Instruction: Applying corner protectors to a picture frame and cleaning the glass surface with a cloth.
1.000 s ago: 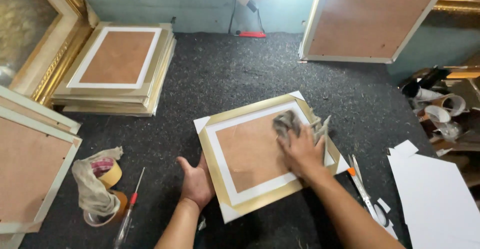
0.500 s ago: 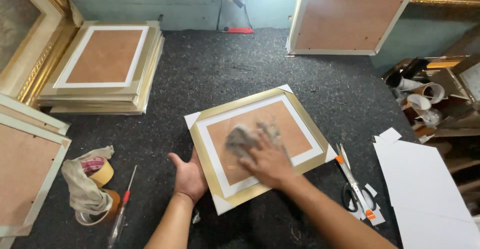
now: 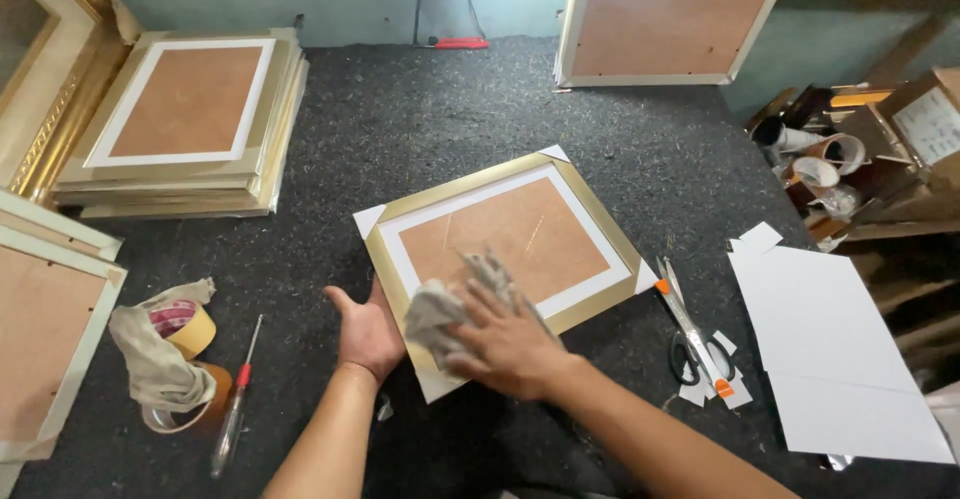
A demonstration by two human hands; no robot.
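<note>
While the left hand [image 3: 368, 334] lies flat against the gold picture frame's [image 3: 505, 249] near-left edge mid-worktable, the right hand [image 3: 510, 344] presses a grey rag [image 3: 440, 314] on its backing, apparently mid-wipe; the unwiped far corner likely follows.

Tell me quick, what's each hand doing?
Left hand: open, pressed against the edge of the picture frame.
Right hand: flat on a grey rag, pressing it on the frame.

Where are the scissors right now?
In the head view, the scissors lie on the dark mat right of the gold frame, beside the white sheets.
</note>
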